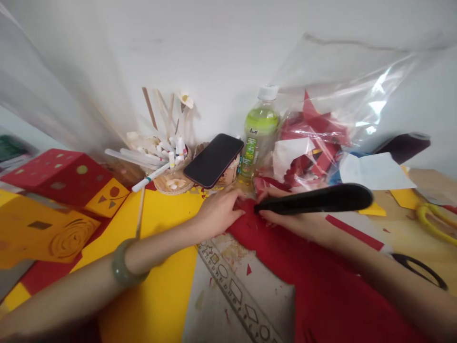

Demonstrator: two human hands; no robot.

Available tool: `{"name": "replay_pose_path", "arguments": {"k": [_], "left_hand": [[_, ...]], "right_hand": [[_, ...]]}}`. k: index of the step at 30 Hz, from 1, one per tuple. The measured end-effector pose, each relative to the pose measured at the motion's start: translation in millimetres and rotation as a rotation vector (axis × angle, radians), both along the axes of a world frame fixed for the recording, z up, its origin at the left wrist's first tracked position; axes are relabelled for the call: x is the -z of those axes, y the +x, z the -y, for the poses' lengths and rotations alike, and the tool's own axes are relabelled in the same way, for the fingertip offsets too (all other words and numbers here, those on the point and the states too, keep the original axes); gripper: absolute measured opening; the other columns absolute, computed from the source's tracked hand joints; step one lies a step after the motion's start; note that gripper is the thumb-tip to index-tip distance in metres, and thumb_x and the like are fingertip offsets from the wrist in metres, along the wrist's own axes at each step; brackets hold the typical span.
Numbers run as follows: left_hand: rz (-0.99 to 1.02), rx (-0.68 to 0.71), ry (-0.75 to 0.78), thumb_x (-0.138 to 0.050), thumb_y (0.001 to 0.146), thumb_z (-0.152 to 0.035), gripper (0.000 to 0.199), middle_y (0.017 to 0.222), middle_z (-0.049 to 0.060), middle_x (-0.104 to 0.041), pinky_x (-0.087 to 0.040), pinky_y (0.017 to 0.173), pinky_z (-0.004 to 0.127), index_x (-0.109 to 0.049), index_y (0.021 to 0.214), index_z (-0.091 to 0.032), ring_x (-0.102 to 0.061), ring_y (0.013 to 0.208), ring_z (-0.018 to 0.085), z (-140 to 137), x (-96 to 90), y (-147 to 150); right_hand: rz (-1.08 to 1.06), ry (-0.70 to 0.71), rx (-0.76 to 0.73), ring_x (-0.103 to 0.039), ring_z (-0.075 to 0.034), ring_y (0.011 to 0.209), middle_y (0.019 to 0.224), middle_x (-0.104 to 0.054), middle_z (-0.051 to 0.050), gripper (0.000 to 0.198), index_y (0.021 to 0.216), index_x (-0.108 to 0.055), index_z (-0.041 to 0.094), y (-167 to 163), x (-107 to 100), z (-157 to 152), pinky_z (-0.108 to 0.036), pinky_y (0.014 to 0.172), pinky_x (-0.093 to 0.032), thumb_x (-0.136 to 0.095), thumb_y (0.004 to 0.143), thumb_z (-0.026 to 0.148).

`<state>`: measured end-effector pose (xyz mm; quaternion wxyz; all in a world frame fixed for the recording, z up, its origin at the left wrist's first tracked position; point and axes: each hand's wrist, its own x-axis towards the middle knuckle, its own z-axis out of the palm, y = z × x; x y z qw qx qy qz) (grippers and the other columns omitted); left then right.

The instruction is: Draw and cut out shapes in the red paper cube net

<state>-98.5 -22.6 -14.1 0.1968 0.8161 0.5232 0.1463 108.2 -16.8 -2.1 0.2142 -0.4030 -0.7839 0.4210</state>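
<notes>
My right hand is closed round a long black tool, thin at the fingers and broad at its far end; its exact kind is unclear. The tool's thin end is at the red paper. My left hand lies on the red paper's upper left edge, thumb and fingers apart, pressing rather than gripping. A green bangle circles my left wrist. Under the hands, a stencil ruler with cut-out shapes lies on a grey, scuffed board. Small red scraps lie on the board.
Yellow paper spreads at left beside red and yellow paper boxes. Behind stand a basket of white markers, a black phone, a drink bottle and a clear bag. Black-handled scissors and a yellow handle lie right.
</notes>
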Motion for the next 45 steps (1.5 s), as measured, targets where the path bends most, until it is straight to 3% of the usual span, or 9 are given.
{"name": "replay_pose_path", "arguments": {"k": [4, 7, 13, 18, 29, 38, 45], "left_hand": [[-0.052, 0.213, 0.1, -0.053, 0.089, -0.011, 0.021, 0.105, 0.002, -0.063, -0.049, 0.087, 0.028, -0.067, 0.102, -0.021, -0.061, 0.097, 0.016, 1.3, 3.8, -3.6], [-0.111, 0.314, 0.149, -0.051, 0.089, -0.011, 0.023, 0.105, 0.004, -0.064, -0.05, 0.082, 0.03, -0.067, 0.103, -0.02, -0.059, 0.098, 0.019, 1.6, 7.0, -6.0], [-0.353, 0.479, 0.427, -0.048, 0.093, -0.015, 0.018, 0.088, 0.005, -0.063, -0.047, 0.05, 0.025, -0.063, 0.102, -0.012, -0.058, 0.083, 0.02, 6.8, 4.3, -5.6], [-0.379, 0.482, 0.463, -0.045, 0.095, -0.017, 0.018, 0.091, 0.005, -0.063, -0.043, 0.044, 0.024, -0.061, 0.102, -0.012, -0.057, 0.083, 0.018, 8.1, 4.0, -5.4], [-0.379, 0.508, 0.535, -0.056, 0.09, -0.018, 0.015, 0.106, 0.007, -0.065, -0.046, 0.041, 0.025, -0.066, 0.1, -0.011, -0.057, 0.084, 0.02, 11.7, 3.5, -8.5], [-0.359, 0.539, 0.585, -0.057, 0.089, -0.015, 0.023, 0.112, 0.01, -0.067, -0.054, 0.054, 0.025, -0.064, 0.109, -0.007, -0.059, 0.088, 0.022, 11.8, 7.2, -12.0], [-0.36, 0.546, 0.585, -0.057, 0.089, -0.016, 0.024, 0.115, 0.01, -0.067, -0.052, 0.05, 0.024, -0.063, 0.111, -0.007, -0.06, 0.089, 0.022, 10.8, 7.0, -13.2]], "right_hand": [[-0.044, -0.005, 0.076, -0.058, -0.015, 0.071, 0.077, -0.06, 0.0, 0.013, 0.09, -0.056, 0.021, 5.1, 10.5, 1.9, -0.029, 0.064, -0.048, -0.056, 0.087, 0.033], [-0.053, 0.015, 0.088, -0.06, -0.016, 0.075, 0.081, -0.063, 0.001, 0.012, 0.091, -0.059, 0.023, 8.5, 14.8, 0.2, -0.03, 0.069, -0.049, -0.058, 0.086, 0.034], [-0.012, 0.016, 0.096, -0.062, -0.017, 0.082, 0.089, -0.066, 0.002, 0.014, 0.097, -0.061, 0.028, 12.8, 21.0, -0.5, -0.032, 0.079, -0.05, -0.058, 0.087, 0.037], [-0.008, 0.02, 0.101, -0.064, -0.018, 0.083, 0.092, -0.069, 0.001, 0.014, 0.099, -0.063, 0.028, 11.5, 23.0, 0.7, -0.032, 0.078, -0.051, -0.057, 0.087, 0.033], [-0.04, 0.128, 0.091, -0.058, -0.014, 0.06, 0.071, -0.065, 0.002, 0.012, 0.09, -0.062, 0.025, 9.8, 29.1, 0.4, -0.026, 0.055, -0.044, -0.056, 0.081, 0.022], [-0.044, 0.141, 0.075, -0.057, -0.013, 0.06, 0.073, -0.065, 0.002, 0.013, 0.09, -0.061, 0.025, 9.1, 29.5, 1.1, -0.025, 0.055, -0.043, -0.055, 0.08, 0.019], [-0.021, 0.171, 0.079, -0.058, -0.013, 0.059, 0.07, -0.064, 0.003, 0.013, 0.085, -0.059, 0.024, 8.1, 24.3, 3.2, -0.024, 0.055, -0.044, -0.052, 0.079, 0.016]]}}
